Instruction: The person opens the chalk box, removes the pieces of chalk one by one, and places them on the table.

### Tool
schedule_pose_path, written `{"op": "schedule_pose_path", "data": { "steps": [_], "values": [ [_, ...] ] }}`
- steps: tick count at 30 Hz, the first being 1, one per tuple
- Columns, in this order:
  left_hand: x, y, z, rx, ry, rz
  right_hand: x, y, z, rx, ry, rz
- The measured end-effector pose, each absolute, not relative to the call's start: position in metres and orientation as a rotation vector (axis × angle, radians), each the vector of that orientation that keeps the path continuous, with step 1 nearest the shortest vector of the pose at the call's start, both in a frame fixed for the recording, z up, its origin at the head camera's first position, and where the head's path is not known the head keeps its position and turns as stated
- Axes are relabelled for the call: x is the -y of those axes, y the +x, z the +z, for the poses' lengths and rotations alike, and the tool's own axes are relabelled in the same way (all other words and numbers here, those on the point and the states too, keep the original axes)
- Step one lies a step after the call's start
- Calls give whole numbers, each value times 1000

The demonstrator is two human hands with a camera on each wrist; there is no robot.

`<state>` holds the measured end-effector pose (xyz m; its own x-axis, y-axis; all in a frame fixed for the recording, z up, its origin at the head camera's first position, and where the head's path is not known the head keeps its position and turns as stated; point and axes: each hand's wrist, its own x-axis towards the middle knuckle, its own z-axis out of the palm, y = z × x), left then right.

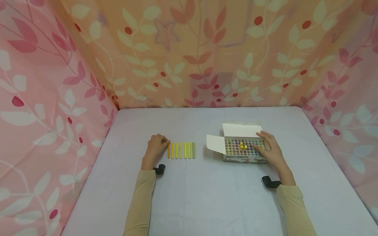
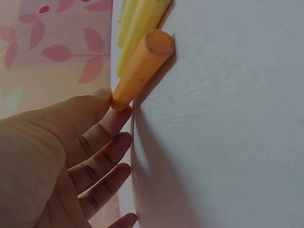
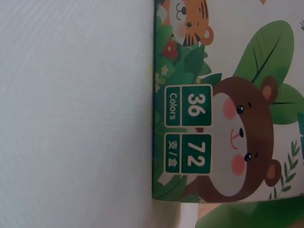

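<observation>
My left hand (image 1: 156,146) pinches the end of an orange chalk stick (image 2: 142,66) between thumb and index finger; its other fingers are spread. The stick lies at the left end of a row of chalk, next to several yellow sticks (image 1: 180,150) and a yellow-green stick (image 1: 193,150) at the right end. My right hand (image 1: 271,149) is at the right end of an open chalk box (image 1: 243,159), thumb over the top and fingers toward the back. The box is filled with upright colored sticks, and a few yellow ones (image 1: 242,146) stand out higher.
The box's lid flap (image 1: 240,129) stands up at the back, and a side flap (image 1: 215,143) spreads left. A white cloth covers the table (image 1: 206,196). Patterned curtains (image 1: 189,52) enclose the back and both sides. Printed animals decorate the box side (image 3: 237,137).
</observation>
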<state>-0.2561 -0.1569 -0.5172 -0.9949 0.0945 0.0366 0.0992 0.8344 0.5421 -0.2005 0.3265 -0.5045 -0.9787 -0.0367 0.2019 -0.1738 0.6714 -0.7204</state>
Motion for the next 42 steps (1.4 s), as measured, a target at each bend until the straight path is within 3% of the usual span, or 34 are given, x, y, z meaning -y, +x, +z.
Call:
{"op": "schedule_pose_path", "data": {
  "steps": [27,42],
  "values": [
    [154,-238,-517,2945,-130,-1015,-325,-203,-504,2718,155,1185],
    [100,-232,-494,2731,-366,-1052,-327,-202,-505,2714,164,1182]
  ]
}}
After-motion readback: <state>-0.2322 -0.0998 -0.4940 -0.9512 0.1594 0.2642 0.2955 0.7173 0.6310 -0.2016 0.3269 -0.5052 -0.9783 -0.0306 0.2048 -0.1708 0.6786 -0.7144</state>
